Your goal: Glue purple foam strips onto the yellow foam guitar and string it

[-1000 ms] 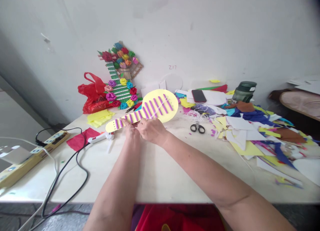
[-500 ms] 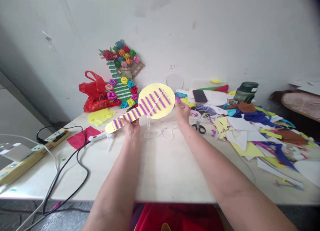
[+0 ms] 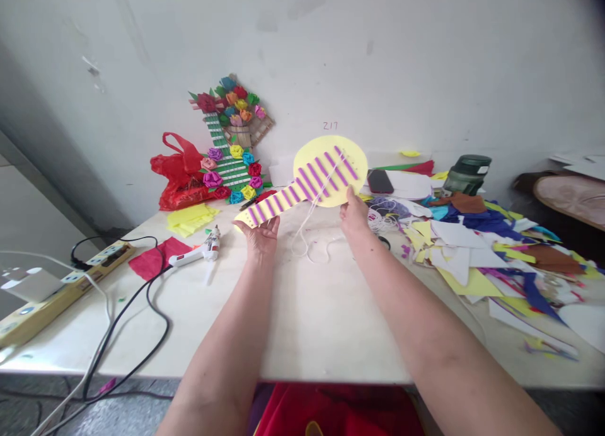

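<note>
A yellow craft lute [image 3: 329, 200] with a round body, a narrow neck and purple crossbars is held up above the table, tilted with its body to the upper right. My left hand [image 3: 262, 235] supports the neck end from below, thumb on the edge. With thumb and fingers, my right hand [image 3: 353, 210] pinches the lower right rim of the body. A white string [image 3: 309, 222] runs from the small holes near the top of the body across the bars and trails in loops onto the table. Fingers behind the lute are partly hidden.
A glue gun [image 3: 196, 254] lies at left near a power strip [image 3: 89, 272] and cables. Flower crafts [image 3: 231, 165] and a red bag [image 3: 177, 177] stand by the wall. At right are a phone [image 3: 380, 181], a green bottle [image 3: 467, 174] and heaped scraps [image 3: 477, 259].
The lute has moved up and to the right. My right hand's grip has shifted from its right edge to the lower right rim, and my left hand sits nearer the neck's end.
</note>
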The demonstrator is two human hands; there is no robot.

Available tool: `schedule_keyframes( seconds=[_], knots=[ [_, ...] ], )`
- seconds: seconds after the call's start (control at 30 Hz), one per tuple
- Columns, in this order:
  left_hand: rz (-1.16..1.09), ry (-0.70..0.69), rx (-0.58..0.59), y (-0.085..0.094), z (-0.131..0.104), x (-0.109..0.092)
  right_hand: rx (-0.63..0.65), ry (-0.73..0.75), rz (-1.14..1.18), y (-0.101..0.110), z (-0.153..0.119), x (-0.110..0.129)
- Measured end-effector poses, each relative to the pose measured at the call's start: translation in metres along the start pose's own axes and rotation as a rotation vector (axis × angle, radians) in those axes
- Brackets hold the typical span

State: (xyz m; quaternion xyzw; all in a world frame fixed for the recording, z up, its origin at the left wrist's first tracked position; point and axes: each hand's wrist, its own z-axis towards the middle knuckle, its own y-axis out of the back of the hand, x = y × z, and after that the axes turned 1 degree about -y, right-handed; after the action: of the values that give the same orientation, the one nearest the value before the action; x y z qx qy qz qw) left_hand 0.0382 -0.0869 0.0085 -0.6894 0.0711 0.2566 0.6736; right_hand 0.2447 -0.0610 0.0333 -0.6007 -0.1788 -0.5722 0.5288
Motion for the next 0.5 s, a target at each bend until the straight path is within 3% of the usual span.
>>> schedule_keyframes(
  seconds=[0.1, 0.23, 0.33, 0.5],
  knots=[
    [-0.005, -0.013, 0.026, 0.005, -0.003, -0.002, -0.126, 0.015, 0.071, 0.014, 0.017, 0.008],
    [0.065, -0.012, 0.014, 0.013, 0.000, -0.013, -0.191, -0.021, 0.136, 0.024, 0.026, 0.016],
    [0.233, 0.116, 0.070, 0.014, 0.002, -0.024, -0.183, -0.018, 0.203, 0.027, 0.028, 0.018],
    [0.562, 0.478, 0.262, 0.003, -0.010, -0.028, -0.105, -0.031, 0.213, 0.031, 0.029, 0.013]
  ],
)
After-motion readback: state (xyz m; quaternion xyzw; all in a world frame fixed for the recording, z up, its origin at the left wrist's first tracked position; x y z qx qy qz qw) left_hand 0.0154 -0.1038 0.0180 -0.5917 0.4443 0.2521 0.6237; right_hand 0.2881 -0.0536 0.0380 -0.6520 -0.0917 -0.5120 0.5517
